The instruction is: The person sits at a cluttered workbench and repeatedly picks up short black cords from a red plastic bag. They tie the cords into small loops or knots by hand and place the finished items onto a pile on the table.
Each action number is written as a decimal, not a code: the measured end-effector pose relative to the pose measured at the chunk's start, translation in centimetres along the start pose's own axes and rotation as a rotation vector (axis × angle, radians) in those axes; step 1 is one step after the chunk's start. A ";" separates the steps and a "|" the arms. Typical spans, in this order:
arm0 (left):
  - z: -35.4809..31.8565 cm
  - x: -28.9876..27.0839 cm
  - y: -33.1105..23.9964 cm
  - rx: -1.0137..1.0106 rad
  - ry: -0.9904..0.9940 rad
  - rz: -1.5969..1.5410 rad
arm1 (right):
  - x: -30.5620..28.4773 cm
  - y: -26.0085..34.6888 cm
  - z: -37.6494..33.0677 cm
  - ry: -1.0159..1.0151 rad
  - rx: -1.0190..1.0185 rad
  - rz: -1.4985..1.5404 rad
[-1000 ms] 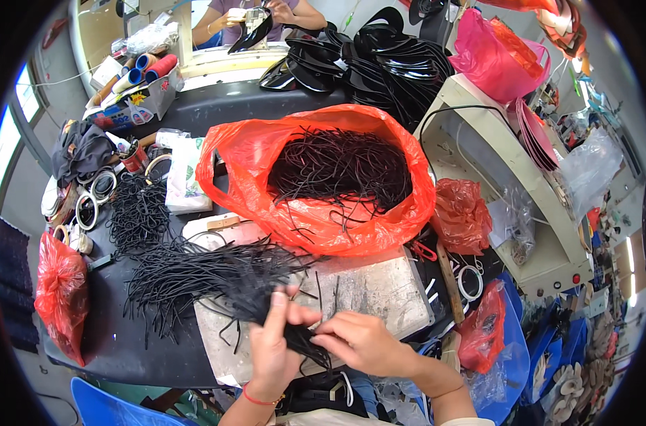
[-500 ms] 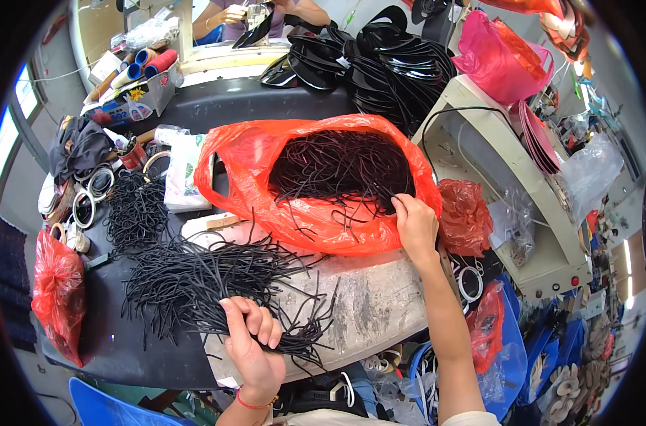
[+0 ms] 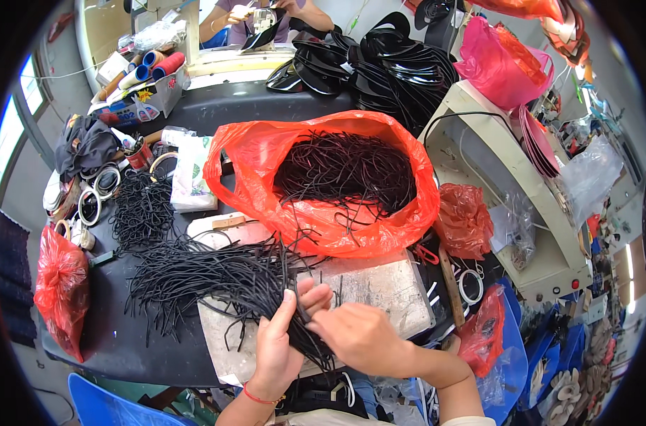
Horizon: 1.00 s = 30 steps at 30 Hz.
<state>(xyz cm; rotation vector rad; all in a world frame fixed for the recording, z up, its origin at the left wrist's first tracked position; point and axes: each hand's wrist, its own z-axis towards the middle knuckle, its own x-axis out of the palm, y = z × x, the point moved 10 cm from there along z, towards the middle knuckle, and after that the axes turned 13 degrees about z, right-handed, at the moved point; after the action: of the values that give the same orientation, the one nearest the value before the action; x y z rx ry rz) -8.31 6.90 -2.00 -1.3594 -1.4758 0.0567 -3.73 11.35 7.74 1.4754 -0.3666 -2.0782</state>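
A thick bundle of thin black cords (image 3: 202, 273) lies across the pale worn board (image 3: 380, 287) and the black tabletop, its right ends hanging near the front edge. My left hand (image 3: 274, 351) grips that bundle near its right end, thumb on one side and fingertips on the other. My right hand (image 3: 365, 341) is closed right beside the left fingers, pinching at the cords; its fingertips are partly hidden. Behind both hands, an open red plastic bag (image 3: 246, 145) holds a heap of loose black cords (image 3: 344, 170), a few trailing over its front lip.
A tangled black cord pile (image 3: 142, 209), white tape rolls (image 3: 90, 206) and a tied red bag (image 3: 61, 295) sit left. Glossy black visor-like pieces (image 3: 401, 71) are stacked behind. A beige machine housing (image 3: 529, 220) stands right. Across the table, another person's hands hold a black piece.
My right hand has left the red bag's front rim and come down to my left hand at the bundle. The left hand has turned and its fingers have loosened somewhat around the cords.
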 end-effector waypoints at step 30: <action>-1.3 -1.6 -2.3 0.246 -0.058 -0.038 | -7.3 -23.7 6.4 -0.441 0.491 -0.463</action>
<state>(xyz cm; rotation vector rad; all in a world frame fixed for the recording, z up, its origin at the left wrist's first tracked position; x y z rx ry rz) -9.32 4.17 -1.02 -1.1387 -1.4893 0.2478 -14.63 34.15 3.38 1.4464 -0.8169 -2.8488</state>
